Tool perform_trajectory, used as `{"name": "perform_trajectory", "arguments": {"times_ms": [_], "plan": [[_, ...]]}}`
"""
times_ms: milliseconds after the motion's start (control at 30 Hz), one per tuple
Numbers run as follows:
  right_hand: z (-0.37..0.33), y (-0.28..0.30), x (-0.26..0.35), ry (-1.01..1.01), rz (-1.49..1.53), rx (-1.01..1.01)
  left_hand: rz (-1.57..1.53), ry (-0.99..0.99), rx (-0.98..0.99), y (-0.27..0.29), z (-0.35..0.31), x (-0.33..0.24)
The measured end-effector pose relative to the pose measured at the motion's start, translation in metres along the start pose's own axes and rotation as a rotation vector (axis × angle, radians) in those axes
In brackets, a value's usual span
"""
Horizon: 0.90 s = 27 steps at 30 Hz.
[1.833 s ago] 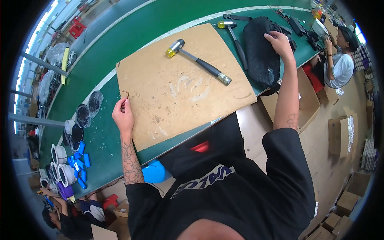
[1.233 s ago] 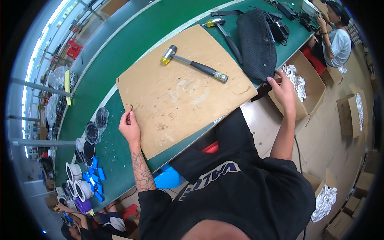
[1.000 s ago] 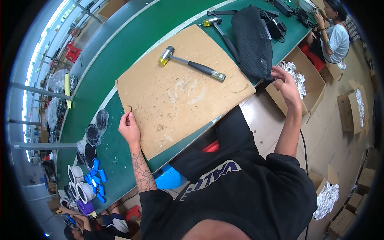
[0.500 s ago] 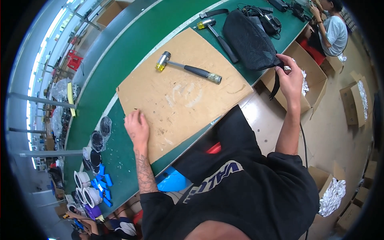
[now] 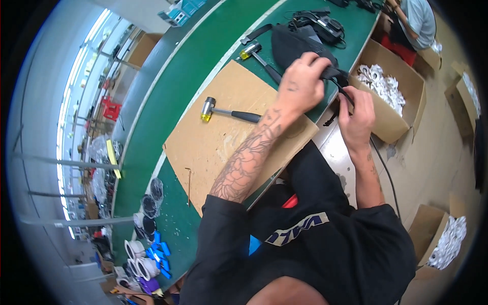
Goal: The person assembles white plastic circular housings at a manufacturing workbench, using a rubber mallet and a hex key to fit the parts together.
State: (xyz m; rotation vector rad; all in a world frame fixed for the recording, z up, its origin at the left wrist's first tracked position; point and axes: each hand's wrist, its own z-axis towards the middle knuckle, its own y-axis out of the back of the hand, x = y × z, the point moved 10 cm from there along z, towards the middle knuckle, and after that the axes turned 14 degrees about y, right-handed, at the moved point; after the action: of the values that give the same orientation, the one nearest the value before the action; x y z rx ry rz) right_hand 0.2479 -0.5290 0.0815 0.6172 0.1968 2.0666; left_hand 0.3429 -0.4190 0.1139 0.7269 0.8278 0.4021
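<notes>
A black mesh bag (image 5: 290, 47) with straps lies on the green table at the far right of the board. My left hand (image 5: 303, 85) curls its fingers over the bag's near end. My right hand (image 5: 357, 116) is closed on a black strap (image 5: 345, 95) at that same end, just past the table edge. Fingertips of both hands are partly hidden. A two-headed mallet (image 5: 231, 113) rests on the brown board (image 5: 223, 91), its handle end hidden behind my left forearm. A thin L-shaped rod (image 5: 189, 185), like a hex key, lies at the board's left side.
Another mallet (image 5: 264, 62) lies beside the bag, near dark corded devices (image 5: 325, 28). White rolls (image 5: 145, 267) and blue pieces (image 5: 159, 254) sit at the lower left. A carton (image 5: 414, 96) of white parts stands right of the table. Co-workers sit at the upper right and lower left.
My left hand has left the board's left edge and reached across to the bag, uncovering the thin rod. My right hand has shifted down along the strap. The view has turned slightly.
</notes>
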Motion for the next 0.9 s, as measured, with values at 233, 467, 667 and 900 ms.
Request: {"name": "perform_trajectory", "arguments": {"times_ms": [233, 467, 667, 900], "plan": [[-0.020, -0.014, -0.042, -0.115, 0.011, 0.085, -0.127, 0.009, 0.070, 0.005, 0.006, 0.016], [-0.050, -0.060, -0.020, -0.252, 0.113, 0.366, -0.347, 0.269, -0.233, 0.043, 0.017, 0.055], [-0.049, -0.058, -0.057, -0.381, 0.129, 0.378, -0.816, 0.531, -0.218, 0.048, 0.002, 0.098], [-0.033, -0.062, -0.090, -0.620, 0.419, 0.326, -0.963, 0.598, -0.137, 0.045, -0.014, 0.118]]}}
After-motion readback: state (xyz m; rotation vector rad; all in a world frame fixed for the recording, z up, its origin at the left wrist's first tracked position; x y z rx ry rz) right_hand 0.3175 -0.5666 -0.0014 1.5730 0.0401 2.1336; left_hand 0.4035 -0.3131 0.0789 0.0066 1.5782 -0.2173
